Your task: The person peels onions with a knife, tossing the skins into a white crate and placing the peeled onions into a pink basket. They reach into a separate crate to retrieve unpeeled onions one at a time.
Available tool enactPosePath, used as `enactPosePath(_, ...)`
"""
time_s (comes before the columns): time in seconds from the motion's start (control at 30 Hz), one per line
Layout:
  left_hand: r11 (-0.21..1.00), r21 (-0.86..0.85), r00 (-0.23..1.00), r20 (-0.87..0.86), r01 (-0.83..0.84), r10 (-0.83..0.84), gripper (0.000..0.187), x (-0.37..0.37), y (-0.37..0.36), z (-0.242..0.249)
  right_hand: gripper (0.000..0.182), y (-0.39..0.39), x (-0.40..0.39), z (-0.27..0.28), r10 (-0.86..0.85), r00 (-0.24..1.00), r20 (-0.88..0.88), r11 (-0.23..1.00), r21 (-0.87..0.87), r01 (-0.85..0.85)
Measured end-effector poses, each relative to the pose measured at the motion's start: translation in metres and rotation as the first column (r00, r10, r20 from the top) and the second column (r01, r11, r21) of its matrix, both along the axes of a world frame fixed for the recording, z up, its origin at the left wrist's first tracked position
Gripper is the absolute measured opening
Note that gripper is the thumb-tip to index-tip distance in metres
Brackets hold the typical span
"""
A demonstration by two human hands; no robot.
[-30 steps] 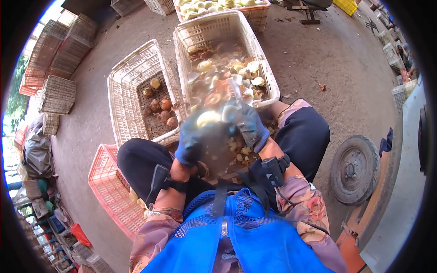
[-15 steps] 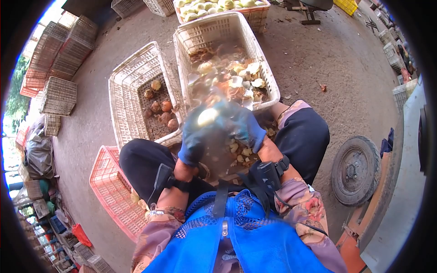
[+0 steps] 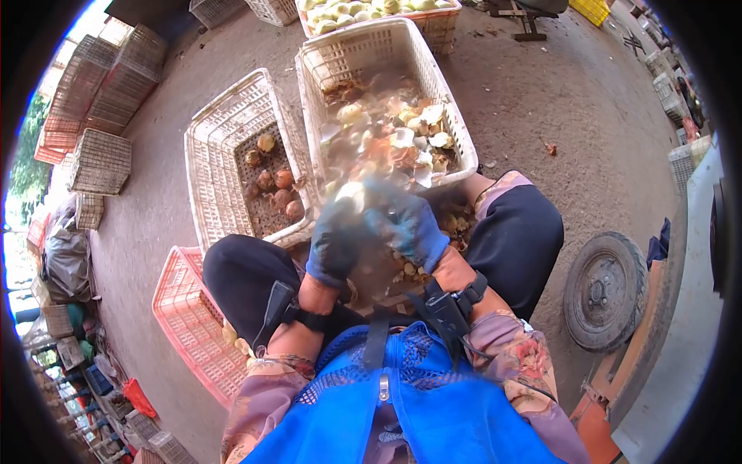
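My left hand, in a blue glove, is wrapped round a pale peeled onion at the near edge of a white crate holding onion skins. My right hand, gloved too, is bent close beside it, its fingertips near the onion. A blur over the middle of the view hides the fingertips and anything small between them. Several brown onions lie in the white crate to the left.
Peeled onions fill a crate at the top. A red crate stands by my left knee. Onion scraps lie on the ground between my legs. A wheel lies at the right. Stacked crates stand at the far left.
Both hands have turned slightly and drawn closer together. The pale onion is now less visible, more covered by the gloves and the blur.
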State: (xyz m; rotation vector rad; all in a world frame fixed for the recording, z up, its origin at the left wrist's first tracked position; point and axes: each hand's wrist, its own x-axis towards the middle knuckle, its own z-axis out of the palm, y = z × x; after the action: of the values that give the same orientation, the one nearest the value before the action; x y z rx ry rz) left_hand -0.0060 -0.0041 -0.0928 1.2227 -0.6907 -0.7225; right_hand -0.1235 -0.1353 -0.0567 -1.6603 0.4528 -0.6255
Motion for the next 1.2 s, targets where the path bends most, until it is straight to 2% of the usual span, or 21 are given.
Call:
enactPosePath(0.03, 1.000, 0.000, 1.000, -0.003, 0.000, 0.000, 0.030, 0.001, -0.002, 0.004, 0.046, -0.001, 0.000, -0.005, 0.000, 1.000, -0.003, 1.000, 0.000, 0.000)
enactPosePath(0.07, 1.000, -0.006, 0.934, -0.357, 0.022, -0.022, 0.030, 0.006, -0.006, 0.009, 0.045, -0.002, 0.003, -0.010, -0.022, 1.000, 0.010, 0.972, -0.235, 0.024)
enactPosePath(0.1, 0.999, -0.019, 0.747, -0.664, 0.039, -0.041, 0.031, 0.011, -0.009, 0.011, 0.044, -0.003, 0.004, -0.014, -0.038, 0.999, 0.028, 0.888, -0.457, 0.047)
enactPosePath(0.13, 0.999, -0.017, 0.746, -0.665, 0.035, -0.037, 0.031, 0.016, -0.010, 0.010, 0.044, -0.002, 0.004, -0.017, -0.034, 0.999, 0.027, 0.889, -0.455, 0.043)
enactPosePath(0.17, 0.979, 0.179, 0.991, -0.115, 0.094, -0.074, 0.030, 0.022, -0.012, 0.010, 0.043, -0.002, 0.004, -0.017, -0.045, 0.999, 0.010, 0.864, -0.501, 0.044)
enactPosePath(0.2, 0.930, 0.368, 0.864, 0.459, 0.027, -0.207, 0.029, 0.025, -0.013, 0.011, 0.042, -0.002, 0.004, -0.016, -0.058, 0.998, -0.007, 0.836, -0.546, 0.045)
enactPosePath(0.23, 0.930, 0.367, 0.864, 0.459, 0.027, -0.206, 0.029, 0.024, -0.013, 0.011, 0.042, -0.001, 0.003, -0.014, -0.058, 0.998, -0.008, 0.836, -0.547, 0.044)
enactPosePath(0.3, 0.941, 0.337, 0.969, 0.218, 0.040, -0.119, 0.030, 0.020, -0.015, 0.014, 0.040, 0.002, -0.001, -0.002, -0.065, 0.978, -0.196, 0.873, -0.486, -0.039)
enactPosePath(0.43, 0.956, 0.292, 0.907, 0.410, -0.033, -0.094, 0.031, 0.021, -0.013, -0.006, 0.038, 0.004, 0.002, -0.013, -0.108, 0.971, -0.211, 0.855, -0.518, -0.018)
enactPosePath(0.5, 0.951, 0.309, 0.990, 0.130, 0.008, -0.050, 0.037, 0.016, -0.014, 0.009, 0.034, 0.004, 0.002, -0.019, -0.099, 0.983, -0.152, 0.887, -0.461, 0.018)
enactPosePath(0.53, 0.951, 0.309, 0.990, 0.129, 0.007, -0.049, 0.037, 0.017, -0.014, 0.008, 0.034, -0.001, 0.001, -0.023, -0.098, 0.983, -0.153, 0.888, -0.460, 0.016)
enactPosePath(0.6, 0.951, 0.309, 0.881, 0.445, 0.019, -0.162, 0.044, 0.020, -0.014, 0.008, 0.035, -0.018, 0.002, -0.027, -0.124, 0.973, -0.192, 0.864, -0.504, 0.010)
enactPosePath(0.73, 0.923, 0.367, 0.940, 0.258, 0.117, -0.222, 0.052, 0.020, -0.011, 0.019, 0.037, -0.028, 0.009, -0.019, -0.137, 0.989, -0.058, 0.879, -0.467, 0.094)
enactPosePath(0.8, 0.948, 0.316, 0.741, 0.624, 0.049, -0.246, 0.057, 0.025, -0.009, 0.007, 0.038, -0.031, 0.016, -0.011, -0.279, 0.949, -0.149, 0.934, -0.270, 0.232)
enactPosePath(0.83, 0.947, 0.317, 0.740, 0.624, 0.052, -0.250, 0.057, 0.023, -0.007, 0.001, 0.038, -0.035, 0.016, -0.011, -0.282, 0.948, -0.150, 0.934, -0.268, 0.235)
enactPosePath(0.9, 0.927, 0.355, 0.933, 0.277, 0.122, -0.229, 0.059, 0.011, -0.013, 0.026, 0.039, -0.043, 0.011, -0.009, -0.362, 0.921, -0.147, 0.926, 0.059, 0.373)
enactPosePath(0.97, 0.934, 0.340, 0.934, 0.287, 0.108, -0.213, 0.060, 0.015, -0.014, 0.026, 0.041, -0.042, 0.004, -0.007, -0.268, 0.944, -0.195, 0.939, 0.169, 0.301)
enactPosePath(1.03, 0.941, 0.325, 0.934, 0.295, 0.098, -0.199, 0.061, 0.017, -0.015, 0.029, 0.041, -0.034, 0.003, -0.013, -0.082, 0.995, 0.060, 0.932, 0.357, 0.055)
enactPosePath(1.07, 0.931, 0.344, 0.932, 0.283, 0.124, -0.228, 0.062, 0.016, -0.015, 0.036, 0.033, -0.029, 0.008, -0.009, -0.053, 0.999, 0.004, 0.980, 0.194, 0.051)
enactPosePath(1.17, 0.924, 0.330, 0.924, 0.257, 0.192, -0.284, 0.064, 0.013, -0.016, 0.044, 0.022, -0.010, 0.018, -0.047, 0.029, 0.990, 0.138, 0.984, 0.168, -0.053)
enactPosePath(1.2, 0.928, 0.295, 0.920, 0.246, 0.229, -0.305, 0.064, 0.013, -0.016, 0.044, 0.011, -0.010, 0.019, -0.043, -0.037, 0.998, 0.050, 0.989, -0.139, 0.044)
